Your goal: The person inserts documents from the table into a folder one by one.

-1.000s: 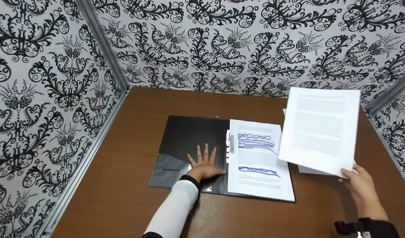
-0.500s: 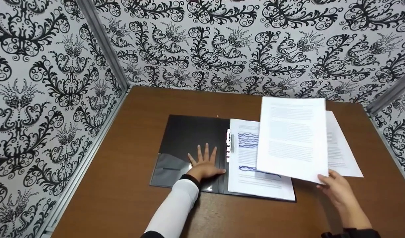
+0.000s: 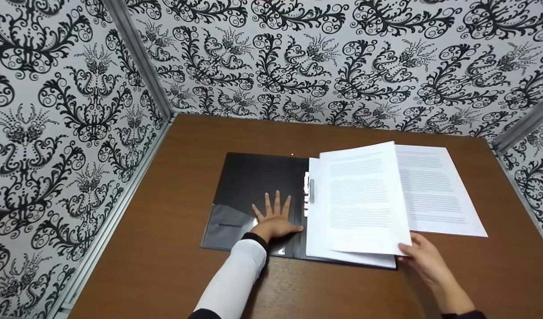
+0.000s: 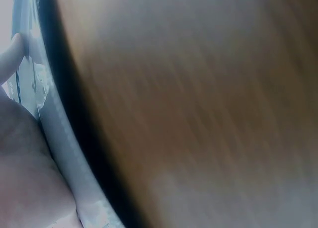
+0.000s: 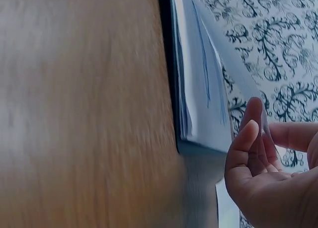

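The right hand (image 3: 424, 259) pinches a printed sheet (image 3: 364, 199) by its near corner, lowering it onto the stack in the open folder (image 3: 253, 186). The left hand (image 3: 275, 219), grip flat and open, pins the folder's cover to the counter (image 3: 165, 266). Next, I judge, square the sheet under the clip (image 3: 311, 191) left of that pinch.

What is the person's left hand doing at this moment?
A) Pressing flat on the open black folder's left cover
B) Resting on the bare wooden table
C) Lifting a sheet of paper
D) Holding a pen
A: in the head view the left hand lies with fingers spread flat on the black folder, while the right hand holds the sheet of paper.
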A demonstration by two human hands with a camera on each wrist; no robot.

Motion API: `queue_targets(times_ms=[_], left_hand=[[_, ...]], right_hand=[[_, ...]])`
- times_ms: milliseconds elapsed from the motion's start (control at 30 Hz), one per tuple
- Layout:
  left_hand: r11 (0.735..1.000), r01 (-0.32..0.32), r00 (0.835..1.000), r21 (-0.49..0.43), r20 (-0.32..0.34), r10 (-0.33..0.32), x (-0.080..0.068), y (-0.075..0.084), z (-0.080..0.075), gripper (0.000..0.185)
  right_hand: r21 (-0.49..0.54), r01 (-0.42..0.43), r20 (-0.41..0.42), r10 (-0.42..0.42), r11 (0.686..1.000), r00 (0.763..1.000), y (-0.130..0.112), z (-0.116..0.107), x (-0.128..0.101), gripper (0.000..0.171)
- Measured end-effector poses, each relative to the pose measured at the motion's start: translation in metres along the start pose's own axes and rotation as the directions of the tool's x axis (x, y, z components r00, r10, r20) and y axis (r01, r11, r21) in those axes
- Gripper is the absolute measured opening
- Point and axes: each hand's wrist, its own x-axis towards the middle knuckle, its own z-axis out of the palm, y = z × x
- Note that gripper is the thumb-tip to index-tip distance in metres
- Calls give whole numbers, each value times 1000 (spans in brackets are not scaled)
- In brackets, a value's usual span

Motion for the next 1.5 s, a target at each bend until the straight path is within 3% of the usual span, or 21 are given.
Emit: queue_targets(times_ms=[433,733,1000,1500], left_hand=[[1000,1,1000,-5,8,-1,-2,1,-3,106],[1000,0,1000,-10,3,0,-3,1,-3,106],[1000,-4,1000,-8,8,4,-5,2,-5,104],[1000,5,1000,6,9,-5,-2,2,-3,105]], right_hand=[[13,-13,55,13,1000,998,6,18,-4,49],[-33,-25,70,27,999,997,7,24,-4,55],[-244,9,21,-4,970,1000,7,25,-2,70],[-409,44,6,-45,911,999,8,27,1,73]])
